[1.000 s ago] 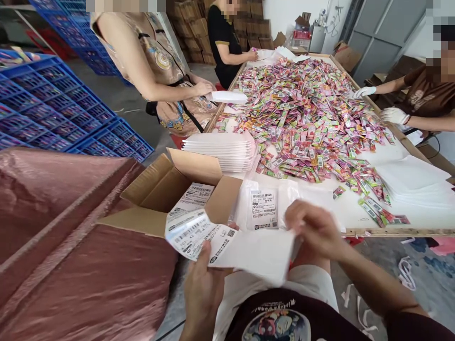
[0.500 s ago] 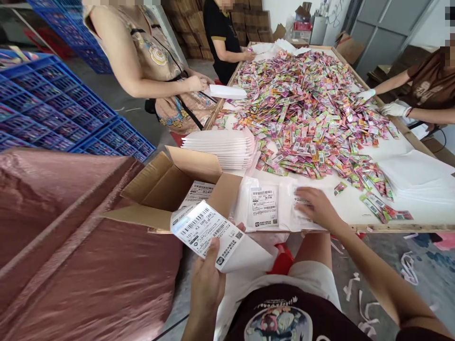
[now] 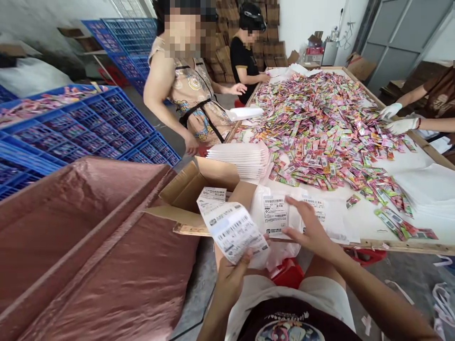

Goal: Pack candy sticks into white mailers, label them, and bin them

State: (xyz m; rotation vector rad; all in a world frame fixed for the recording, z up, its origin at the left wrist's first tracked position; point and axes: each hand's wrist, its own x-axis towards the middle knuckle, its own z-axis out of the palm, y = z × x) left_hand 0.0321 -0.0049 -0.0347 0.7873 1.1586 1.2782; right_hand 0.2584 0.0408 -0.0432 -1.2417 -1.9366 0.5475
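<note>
My left hand [image 3: 231,277] is closed on a strip of printed shipping labels [image 3: 232,227], thumb on top. The strip curves up toward an open cardboard box [image 3: 245,194], where another printed label [image 3: 213,194] shows at the opening. Fingers spread, my right hand [image 3: 309,227] hovers over or touches the white packages at the table's near edge; contact is hard to make out. Under its fingertips lies a white package with a label [image 3: 275,213]. Beside it, partly covered by the hand, is another labelled white package [image 3: 318,208].
Stacked white envelopes [image 3: 238,158] stand behind the box. A large heap of small colourful packets [image 3: 320,128] covers much of the table. White sheets [image 3: 426,187] lie at right. Reddish-brown sheeting [image 3: 88,251] and blue crates [image 3: 92,123] stand left. Co-workers stand around the table.
My right hand has moved left off the right package, whose label now shows more fully. The labels in my left hand have tilted and bent. The co-worker at left has let go of a white envelope.
</note>
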